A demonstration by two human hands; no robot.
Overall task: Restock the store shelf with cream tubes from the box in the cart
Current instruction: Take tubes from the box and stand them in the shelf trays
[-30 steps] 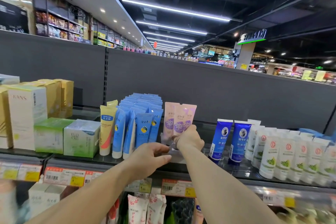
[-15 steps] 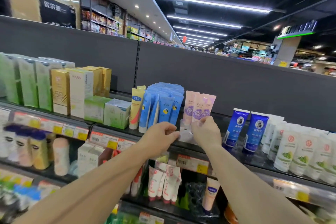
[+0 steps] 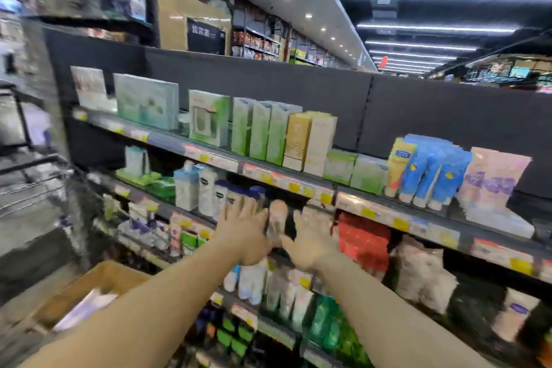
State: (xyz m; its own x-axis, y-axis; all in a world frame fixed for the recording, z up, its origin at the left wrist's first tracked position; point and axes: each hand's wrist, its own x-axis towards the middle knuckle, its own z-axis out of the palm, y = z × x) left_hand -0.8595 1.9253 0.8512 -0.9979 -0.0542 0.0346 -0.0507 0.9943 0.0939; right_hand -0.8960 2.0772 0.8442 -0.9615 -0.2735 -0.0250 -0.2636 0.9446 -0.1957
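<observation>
The picture is blurred by motion. Pink cream tubes (image 3: pixel 494 176) stand on the top shelf (image 3: pixel 418 222) at the right, beside blue tubes (image 3: pixel 433 173). My left hand (image 3: pixel 243 231) and my right hand (image 3: pixel 312 237) hang in front of the lower shelves with fingers spread, and both hold nothing. They are well left of and below the pink tubes. A brown cardboard box (image 3: pixel 98 287) sits at the lower left, partly behind my left forearm, with pale tubes (image 3: pixel 85 309) inside it.
Green and gold cartons (image 3: pixel 268 134) line the top shelf to the left. Bottles and tubes (image 3: pixel 206 188) fill the lower shelves. The wire frame of a cart (image 3: pixel 33 185) is at the far left. A dark back panel (image 3: pixel 448 116) rises behind the shelf.
Both hands have let go at the pink tubes and dropped away from the top shelf, now open. The view has swung left and down, bringing the box and cart into sight.
</observation>
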